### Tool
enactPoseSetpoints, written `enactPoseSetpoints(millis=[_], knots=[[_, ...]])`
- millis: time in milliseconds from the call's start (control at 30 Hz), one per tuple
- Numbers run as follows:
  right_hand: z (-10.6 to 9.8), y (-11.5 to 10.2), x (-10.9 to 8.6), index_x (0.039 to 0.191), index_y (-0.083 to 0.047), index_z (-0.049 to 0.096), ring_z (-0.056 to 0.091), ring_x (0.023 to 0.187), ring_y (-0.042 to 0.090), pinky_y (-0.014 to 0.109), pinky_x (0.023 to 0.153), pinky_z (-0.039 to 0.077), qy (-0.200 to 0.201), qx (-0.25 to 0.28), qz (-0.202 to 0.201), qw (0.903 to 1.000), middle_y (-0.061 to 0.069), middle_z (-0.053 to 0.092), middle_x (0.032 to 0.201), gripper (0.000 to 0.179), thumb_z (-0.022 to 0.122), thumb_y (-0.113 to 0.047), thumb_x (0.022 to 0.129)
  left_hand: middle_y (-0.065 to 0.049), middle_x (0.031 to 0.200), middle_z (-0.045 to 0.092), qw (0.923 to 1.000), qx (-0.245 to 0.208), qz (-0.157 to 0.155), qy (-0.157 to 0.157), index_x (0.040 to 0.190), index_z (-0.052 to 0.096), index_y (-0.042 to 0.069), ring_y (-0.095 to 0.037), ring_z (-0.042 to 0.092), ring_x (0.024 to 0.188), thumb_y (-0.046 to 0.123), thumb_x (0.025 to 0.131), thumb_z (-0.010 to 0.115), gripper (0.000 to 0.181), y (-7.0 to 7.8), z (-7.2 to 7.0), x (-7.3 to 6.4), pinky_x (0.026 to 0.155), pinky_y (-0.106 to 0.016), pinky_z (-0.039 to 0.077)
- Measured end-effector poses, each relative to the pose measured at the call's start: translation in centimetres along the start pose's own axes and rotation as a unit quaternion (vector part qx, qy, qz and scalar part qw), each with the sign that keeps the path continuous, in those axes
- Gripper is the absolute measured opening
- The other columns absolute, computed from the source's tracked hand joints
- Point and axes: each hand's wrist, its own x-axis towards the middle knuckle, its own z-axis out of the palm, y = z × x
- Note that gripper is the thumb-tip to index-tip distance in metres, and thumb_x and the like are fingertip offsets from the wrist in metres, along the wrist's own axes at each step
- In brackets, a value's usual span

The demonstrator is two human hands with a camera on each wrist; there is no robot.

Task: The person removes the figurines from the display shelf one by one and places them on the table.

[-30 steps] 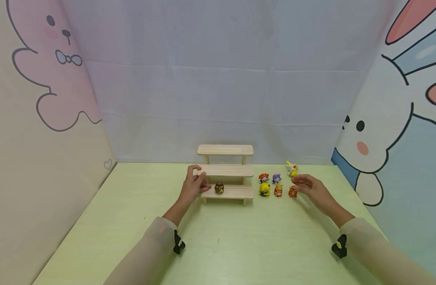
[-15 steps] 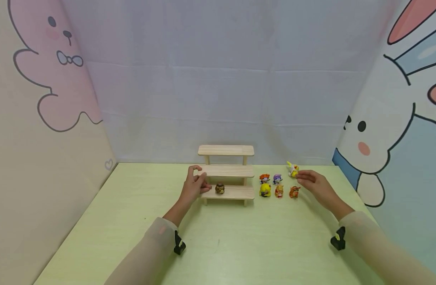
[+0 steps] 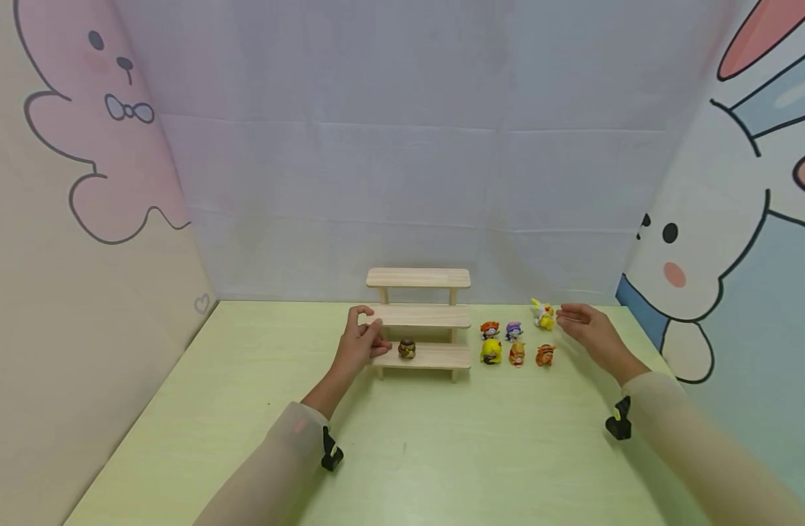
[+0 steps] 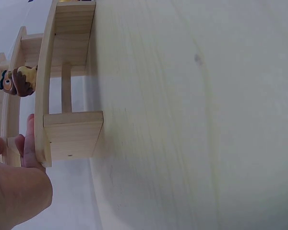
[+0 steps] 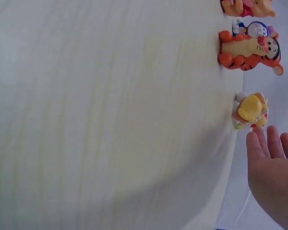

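My left hand (image 3: 358,343) grips the left end of a three-tier wooden display shelf (image 3: 435,315), its fingers at the lower and middle steps. A brown owl figurine (image 3: 407,348) stands on the lowest step, close to those fingers; in the left wrist view the owl (image 4: 22,81) lies sideways in the picture. To the right, my right hand (image 3: 592,332) has its fingers extended just beside a white-and-yellow figurine (image 3: 543,314), holding nothing. The right wrist view puts the fingertips near that figurine (image 5: 250,110), with an orange tiger figurine (image 5: 249,50) farther along.
Beside the shelf stand an orange-haired figurine (image 3: 490,330), a purple-hatted one (image 3: 513,332), a yellow one (image 3: 491,352), a yellow bear in red (image 3: 517,354) and the tiger (image 3: 545,355). Behind the table (image 3: 455,446) hangs a pale curtain (image 3: 402,168); printed panels flank it.
My right hand has moved back and slightly right, from over the tiger figurine to beside the white-and-yellow one, uncovering the tiger. My left hand has stayed on the shelf.
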Motion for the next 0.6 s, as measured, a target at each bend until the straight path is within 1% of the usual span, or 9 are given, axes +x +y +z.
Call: enactPoseSetpoints(millis=[100, 167, 267, 367, 467, 600], knots=[[-0.1, 0.2, 0.5, 0.158, 0.005, 0.027, 0.051, 0.134, 0.024, 0.024, 0.105, 0.052, 0.000, 0.008, 0.004, 1.0000, 0.028, 0.037, 0.158, 0.067, 0.056, -0.030, 0.109, -0.019, 0.094, 0.063, 1.0000, 0.002, 0.003, 0.002, 0.137, 0.040, 0.015, -0.034, 0.076, 0.086, 0.027, 0.110, 0.054, 0.033, 0.0, 0.1, 0.0, 0.082, -0.042, 0.065], [-0.1, 0.3, 0.9, 0.159, 0.005, 0.025, 0.047, 0.139, 0.031, 0.024, 0.106, 0.052, -0.002, 0.013, 0.008, 0.9999, 0.029, 0.035, 0.159, 0.068, 0.056, -0.030, 0.109, -0.020, 0.094, 0.063, 1.0000, 0.003, 0.004, 0.002, 0.137, 0.040, 0.015, -0.035, 0.076, 0.086, 0.027, 0.110, 0.053, 0.032, 0.0, 0.1, -0.1, 0.081, -0.042, 0.066], [-0.1, 0.5, 1.4, 0.160, 0.005, 0.022, 0.047, 0.138, 0.030, 0.021, 0.103, 0.053, -0.005, 0.031, 0.016, 0.9994, 0.029, 0.031, 0.161, 0.069, 0.055, -0.028, 0.109, -0.020, 0.093, 0.063, 1.0000, 0.004, 0.005, 0.002, 0.136, 0.040, 0.014, -0.035, 0.076, 0.086, 0.026, 0.110, 0.053, 0.032, 0.0, 0.1, -0.1, 0.080, -0.040, 0.066], [0.1, 0.5, 1.8, 0.161, 0.004, 0.021, 0.047, 0.138, 0.031, 0.019, 0.100, 0.054, -0.006, 0.033, 0.023, 0.9992, 0.029, 0.029, 0.162, 0.068, 0.055, -0.026, 0.110, -0.019, 0.091, 0.063, 1.0000, 0.006, 0.005, 0.002, 0.136, 0.040, 0.015, -0.033, 0.076, 0.085, 0.026, 0.110, 0.053, 0.031, 0.1, 0.1, -0.1, 0.079, -0.039, 0.066], [0.3, 0.3, 2.1, 0.161, 0.004, 0.019, 0.043, 0.143, 0.038, 0.028, 0.107, 0.052, -0.010, 0.032, 0.031, 0.9990, 0.030, 0.025, 0.164, 0.068, 0.054, -0.023, 0.110, -0.017, 0.090, 0.063, 1.0000, 0.007, 0.005, 0.004, 0.136, 0.041, 0.015, -0.031, 0.076, 0.084, 0.026, 0.110, 0.053, 0.030, 0.2, 0.1, -0.1, 0.077, -0.037, 0.066], [0.4, 0.3, 2.7, 0.162, 0.004, 0.018, 0.036, 0.147, 0.043, 0.042, 0.115, 0.044, -0.015, 0.031, 0.046, 0.9983, 0.029, 0.021, 0.166, 0.066, 0.053, -0.019, 0.110, -0.016, 0.089, 0.064, 0.9999, 0.008, 0.007, 0.004, 0.135, 0.041, 0.015, -0.029, 0.076, 0.081, 0.025, 0.110, 0.053, 0.030, 0.3, 0.2, -0.1, 0.075, -0.035, 0.066]])
